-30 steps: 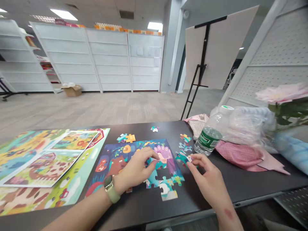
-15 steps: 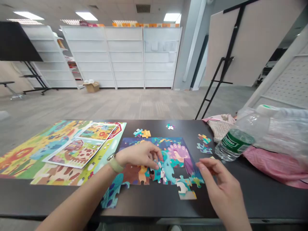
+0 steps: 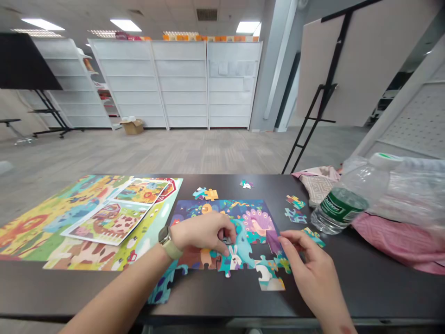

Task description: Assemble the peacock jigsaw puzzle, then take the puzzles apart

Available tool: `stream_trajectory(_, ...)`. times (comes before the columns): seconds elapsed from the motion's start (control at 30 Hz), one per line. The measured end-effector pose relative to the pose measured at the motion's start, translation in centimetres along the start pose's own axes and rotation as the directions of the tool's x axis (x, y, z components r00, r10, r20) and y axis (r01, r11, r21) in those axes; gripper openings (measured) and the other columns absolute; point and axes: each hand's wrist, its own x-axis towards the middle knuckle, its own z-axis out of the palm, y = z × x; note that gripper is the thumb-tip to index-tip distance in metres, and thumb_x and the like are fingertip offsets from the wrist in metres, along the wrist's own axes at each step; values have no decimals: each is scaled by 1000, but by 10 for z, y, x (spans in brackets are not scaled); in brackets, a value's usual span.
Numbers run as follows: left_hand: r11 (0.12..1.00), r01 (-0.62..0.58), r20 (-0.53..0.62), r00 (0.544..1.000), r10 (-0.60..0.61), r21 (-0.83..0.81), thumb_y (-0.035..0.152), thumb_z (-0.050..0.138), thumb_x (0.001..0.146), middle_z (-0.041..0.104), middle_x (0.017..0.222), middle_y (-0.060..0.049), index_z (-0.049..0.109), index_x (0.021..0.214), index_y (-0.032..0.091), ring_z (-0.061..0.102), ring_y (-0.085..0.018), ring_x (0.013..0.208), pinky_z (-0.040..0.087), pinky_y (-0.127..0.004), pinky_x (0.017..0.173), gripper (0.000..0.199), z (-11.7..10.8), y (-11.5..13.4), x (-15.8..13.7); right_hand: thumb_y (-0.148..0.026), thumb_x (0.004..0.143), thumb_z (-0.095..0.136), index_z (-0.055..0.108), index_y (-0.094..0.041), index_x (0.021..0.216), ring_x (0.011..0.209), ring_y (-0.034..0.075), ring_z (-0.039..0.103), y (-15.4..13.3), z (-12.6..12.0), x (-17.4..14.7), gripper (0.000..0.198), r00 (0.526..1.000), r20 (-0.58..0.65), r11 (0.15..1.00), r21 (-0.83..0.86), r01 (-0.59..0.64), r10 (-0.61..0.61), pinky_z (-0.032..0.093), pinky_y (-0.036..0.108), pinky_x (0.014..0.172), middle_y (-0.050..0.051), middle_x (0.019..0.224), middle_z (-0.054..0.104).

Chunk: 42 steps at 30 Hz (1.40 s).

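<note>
A partly joined jigsaw puzzle (image 3: 208, 205) with colourful animals lies on the black table. My left hand (image 3: 205, 232), wearing a watch, is over its middle, with thumb and fingers bent around the upper edge of a rabbit puzzle piece (image 3: 234, 259). That piece sits at the lower edge of the joined part; how well it fits there I cannot tell. At the puzzle's right side, the thumb and forefinger of my right hand (image 3: 311, 262) close together on the purple edge. A piece with a white shape (image 3: 266, 273) joins the lower right corner. Blue spotted pieces (image 3: 162, 287) are partly behind my left forearm.
Loose pieces lie beyond the puzzle (image 3: 210, 194), at the far middle (image 3: 246, 184) and to the right (image 3: 295, 215). Picture sheets (image 3: 114, 218) cover the left of the table (image 3: 104, 292). A water bottle (image 3: 339, 208) stands right, beside a pink cloth bag (image 3: 385, 236).
My left hand has shifted slightly, and the rabbit piece has come down toward me and turned more upright in view. My right hand has moved a little left onto the puzzle's edge.
</note>
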Motion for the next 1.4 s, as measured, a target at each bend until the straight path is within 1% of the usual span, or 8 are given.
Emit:
stream_trajectory(0.2, 991, 85, -56, 994, -91, -101, 29, 90, 64, 64, 75, 2, 72, 96, 19, 62, -15, 70, 44, -21, 59, 39, 6, -11, 3, -49, 91, 55, 69, -24, 90, 79, 19, 64, 0, 1, 0, 29, 999, 14, 999, -13, 32, -32, 49, 25, 72, 2, 89, 72)
stream_trajectory(0.33, 992, 85, -31, 996, -88, -92, 23, 88, 65, 66, 78, 1, 72, 97, 20, 64, -16, 73, 46, -21, 61, 36, 4, -9, 2, -50, 92, 54, 69, -25, 90, 77, 18, 65, -1, 1, 0, 29, 999, 28, 999, -22, 42, -41, 50, 24, 70, 1, 87, 72)
stream_trajectory(0.43, 997, 46, -2, 999, -47, -62, 19, 86, 66, 68, 82, 1, 75, 94, 21, 64, -15, 76, 47, -20, 63, 30, 1, -6, 1, -51, 91, 55, 70, -26, 90, 76, 18, 65, -2, 1, 1, 29, 997, 29, 996, -36, 76, -75, 51, 24, 69, 1, 87, 72)
stream_trajectory(0.57, 998, -60, 33, 998, 59, 15, 16, 82, 71, 68, 81, 1, 79, 89, 24, 62, -14, 73, 45, -20, 63, 20, 0, -4, 1, -51, 92, 54, 71, -25, 91, 74, 19, 67, -1, 1, 2, 31, 992, 44, 991, -44, 123, -121, 52, 24, 67, 2, 86, 73)
stream_trajectory(0.83, 976, -149, 14, 989, 149, 156, 11, 77, 75, 70, 85, 0, 80, 87, 25, 64, -17, 76, 47, -24, 69, 19, 2, 7, -1, -50, 94, 52, 69, -25, 93, 74, 19, 67, -1, 2, 2, 31, 985, 96, 987, -60, 150, -144, 53, 25, 67, 3, 86, 73)
stream_trajectory(1.03, 989, -88, -4, 996, 89, 121, 8, 77, 72, 69, 94, -2, 73, 101, 22, 64, -18, 83, 49, -25, 73, 33, 0, 16, -3, -49, 94, 50, 69, -24, 92, 77, 20, 65, -7, 3, 0, 32, 989, 89, 992, -50, 120, -115, 51, 28, 69, 5, 88, 73)
stream_trajectory(1.23, 984, -91, -7, 996, 93, 153, 9, 77, 73, 66, 94, -2, 70, 97, 22, 62, -18, 83, 48, -26, 73, 28, -1, 17, -4, -46, 95, 51, 69, -25, 93, 79, 19, 65, -7, 2, -1, 28, 989, 108, 993, -44, 109, -104, 49, 27, 71, 3, 90, 73)
stream_trajectory(1.4, 990, -14, -13, 1000, 15, 141, 12, 79, 72, 67, 89, -1, 71, 89, 20, 62, -17, 79, 46, -24, 69, 21, 0, 15, -5, -46, 95, 50, 68, -25, 92, 78, 19, 65, -10, 1, -1, 28, 990, 105, 994, -40, 102, -98, 49, 27, 70, 3, 88, 72)
